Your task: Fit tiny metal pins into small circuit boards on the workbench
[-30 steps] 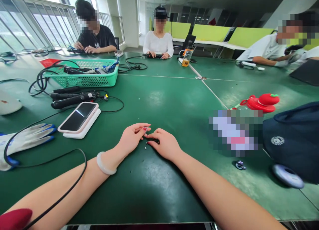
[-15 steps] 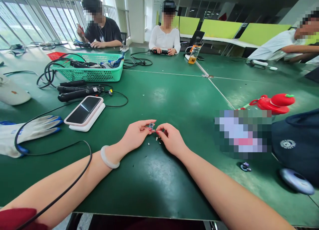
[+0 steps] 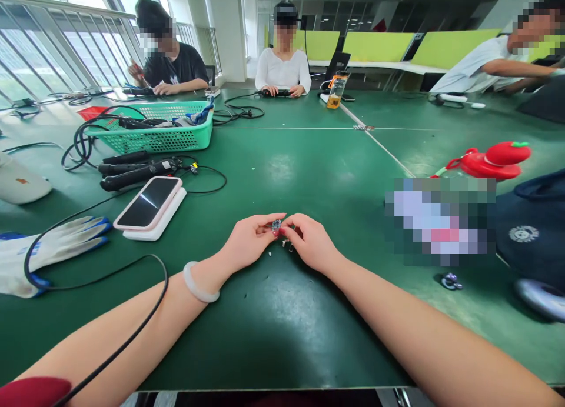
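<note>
My left hand [image 3: 252, 237] pinches a small blue-grey piece that looks like a circuit board [image 3: 276, 224] between thumb and fingers, just above the green table [image 3: 282, 172]. At the right side of that piece, my right hand [image 3: 309, 242] has its thumb and index finger closed together. Whatever sits between those right fingertips is too small to make out. Beneath the hands lie a few tiny light-coloured parts [image 3: 270, 254], some partly covered by the right fingers.
On the left are a phone [image 3: 150, 202] on a white box, a work glove [image 3: 66, 242], black-handled tools [image 3: 136, 172] and a green basket [image 3: 163, 137]. A black cable [image 3: 150, 313] crosses my left forearm. A dark bag [image 3: 529, 219] stands right. Several people sit around the table.
My right fingertips have come closer to the small board and now meet it. The view has shifted slightly. My left hand keeps its pinch.
</note>
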`<state>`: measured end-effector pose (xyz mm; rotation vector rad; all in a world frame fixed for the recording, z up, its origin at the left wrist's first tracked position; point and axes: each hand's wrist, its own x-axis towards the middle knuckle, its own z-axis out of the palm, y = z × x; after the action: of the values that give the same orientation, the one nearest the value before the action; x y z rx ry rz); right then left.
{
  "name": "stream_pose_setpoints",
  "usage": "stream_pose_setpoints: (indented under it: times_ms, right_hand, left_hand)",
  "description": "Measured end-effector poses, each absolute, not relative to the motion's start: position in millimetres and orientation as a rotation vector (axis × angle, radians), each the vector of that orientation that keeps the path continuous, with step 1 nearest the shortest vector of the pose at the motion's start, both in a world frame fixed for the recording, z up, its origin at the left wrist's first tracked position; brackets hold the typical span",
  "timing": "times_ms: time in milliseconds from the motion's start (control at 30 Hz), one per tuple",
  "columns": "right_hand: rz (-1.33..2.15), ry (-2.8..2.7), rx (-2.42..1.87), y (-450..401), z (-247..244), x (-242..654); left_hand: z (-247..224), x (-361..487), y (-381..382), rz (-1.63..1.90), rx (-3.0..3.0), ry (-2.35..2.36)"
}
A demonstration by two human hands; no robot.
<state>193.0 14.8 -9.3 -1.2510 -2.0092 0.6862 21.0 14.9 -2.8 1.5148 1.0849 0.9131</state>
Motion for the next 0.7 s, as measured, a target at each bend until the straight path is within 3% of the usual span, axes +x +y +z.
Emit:
stream_pose_setpoints:
  times_ms: [700]
  right_hand:
    - [0.513, -2.016, -1.273, 13.8, -6.9, 195.8]
  left_hand:
    - [-3.1, 21.2, 10.9, 0.853, 1.61, 1.156]
